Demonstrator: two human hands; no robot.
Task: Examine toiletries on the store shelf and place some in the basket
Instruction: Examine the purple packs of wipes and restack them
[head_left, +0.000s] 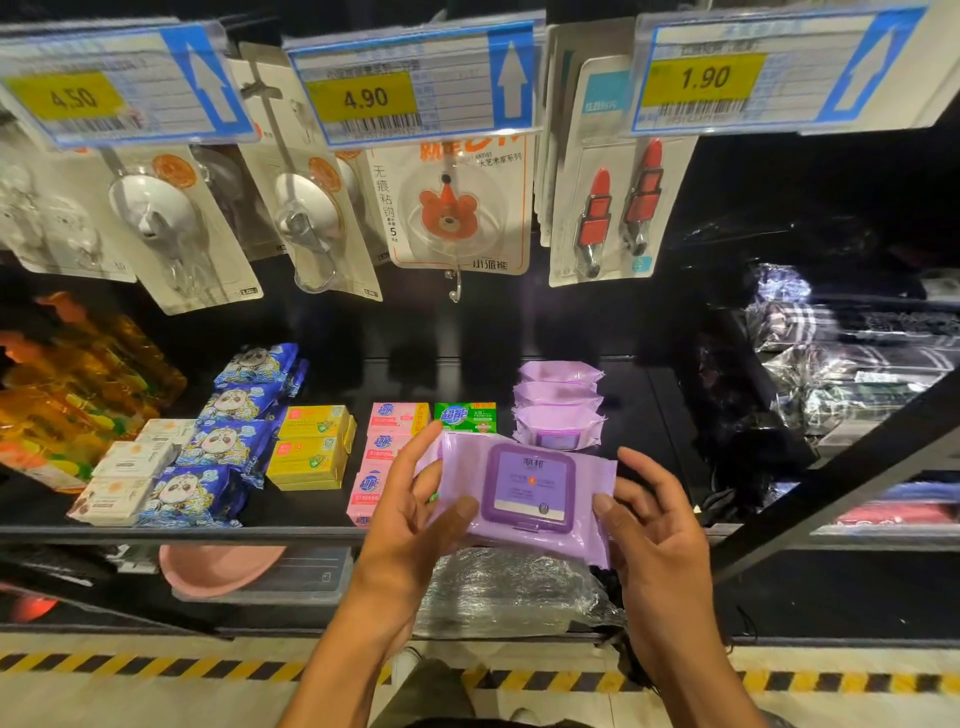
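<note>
**Left hand (410, 519) and right hand (654, 525) both on the purple wipes pack (524, 493)**

Each hand grips one end of the pack, thumbs on top and fingers curled underneath. It's held flat with the lid label facing up, just in front of the shelf (182, 532) edge. To me this is the examine step: it's off the shelf and being read, not bagged yet.

Working outward, the stack of matching purple packs (558, 415) sits on the shelf at about 1 o'clock from the held one. The green soap box (465, 417) is at 11 and the pink soap boxes (387, 441) are at 10.

I can't see a basket anywhere in view. So my guess is the next move is one hand letting go while the other carries the pack down and off to wherever the basket is. It's a soft, floppy pack, so it needs a firm one-handed pinch.
</note>
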